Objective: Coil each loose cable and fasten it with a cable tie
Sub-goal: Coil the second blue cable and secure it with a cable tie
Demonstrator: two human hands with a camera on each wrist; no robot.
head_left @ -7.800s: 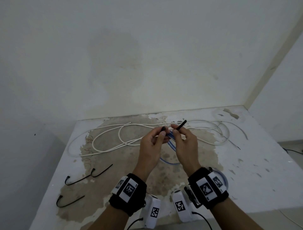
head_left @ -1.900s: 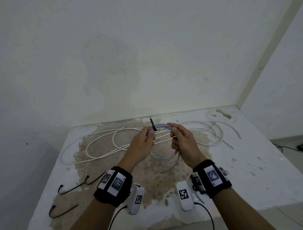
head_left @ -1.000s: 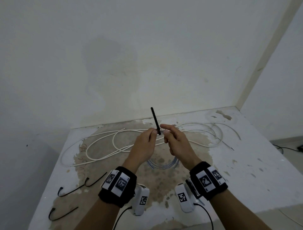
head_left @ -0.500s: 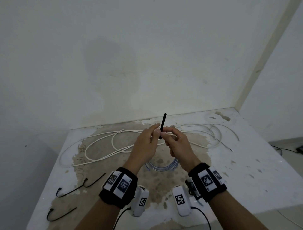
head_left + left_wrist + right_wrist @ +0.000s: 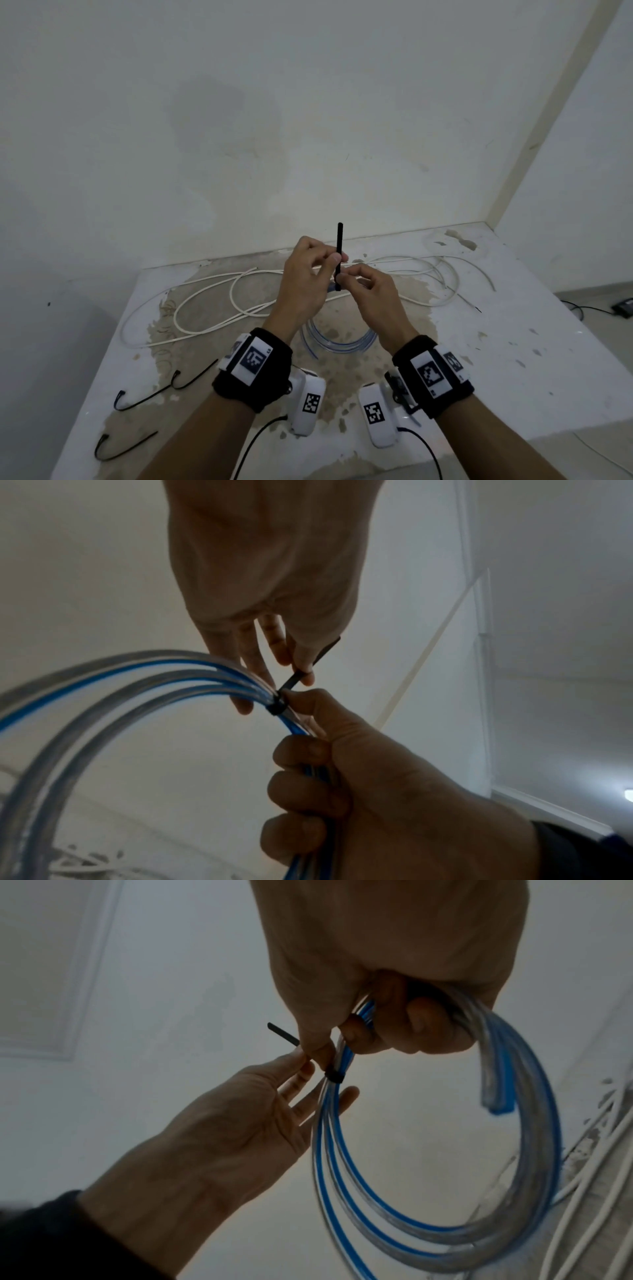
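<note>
A clear cable with a blue stripe (image 5: 339, 344) hangs as a coil (image 5: 445, 1218) below both hands, above the table (image 5: 513, 342). A black cable tie (image 5: 339, 246) is looped round the bundle, its head (image 5: 276, 708) tight against the strands. My left hand (image 5: 334, 260) pinches the tie's tail (image 5: 298, 676) between thumb and fingertips, and the tail stands upright above them. My right hand (image 5: 346, 279) grips the bundled strands (image 5: 308, 750) just beside the tie head (image 5: 334, 1076), fingers curled round them.
A long white cable (image 5: 219, 301) sprawls loose across the far half of the table. Two spare black cable ties (image 5: 161, 390) (image 5: 120, 445) lie near the front left edge. Walls close the back and right. A dark cord (image 5: 582, 308) lies on the floor at the right.
The tie's tail has swung from leaning to upright and sticks out further above the left fingers. Both hands stay together over the table's middle, slightly higher.
</note>
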